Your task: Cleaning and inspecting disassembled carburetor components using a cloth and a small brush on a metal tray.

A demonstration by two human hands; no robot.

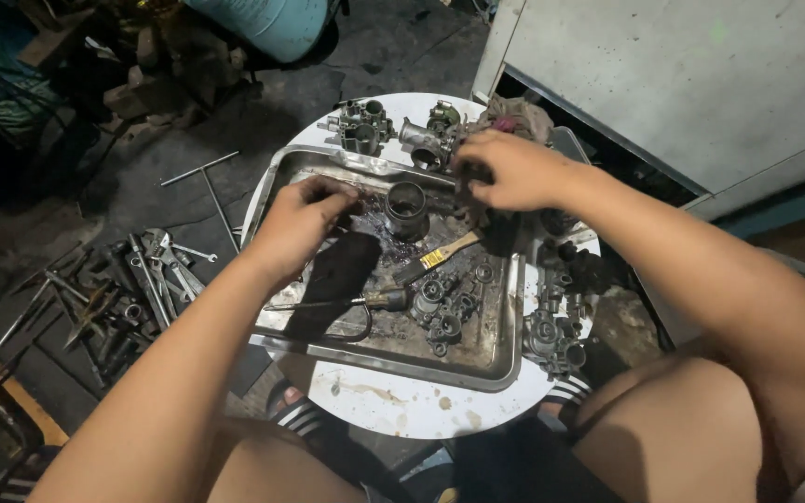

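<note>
Left hand [298,219]: curled over the 10 o'clock part of the metal tray [505,363]; whether it pinches anything cannot be told.
Right hand [512,169]: fingers closed around a dark carburetor part [473,179] at the tray's 1 o'clock edge.
Part's axis: mostly hidden by the hand, cannot tell.
Brush [434,258]: tray centre, long axis from 8 to 2 o'clock, wooden handle toward 2.
Metal cup [405,209]: upright, between the hands.
Tray: on a round white table [402,410].
</note>
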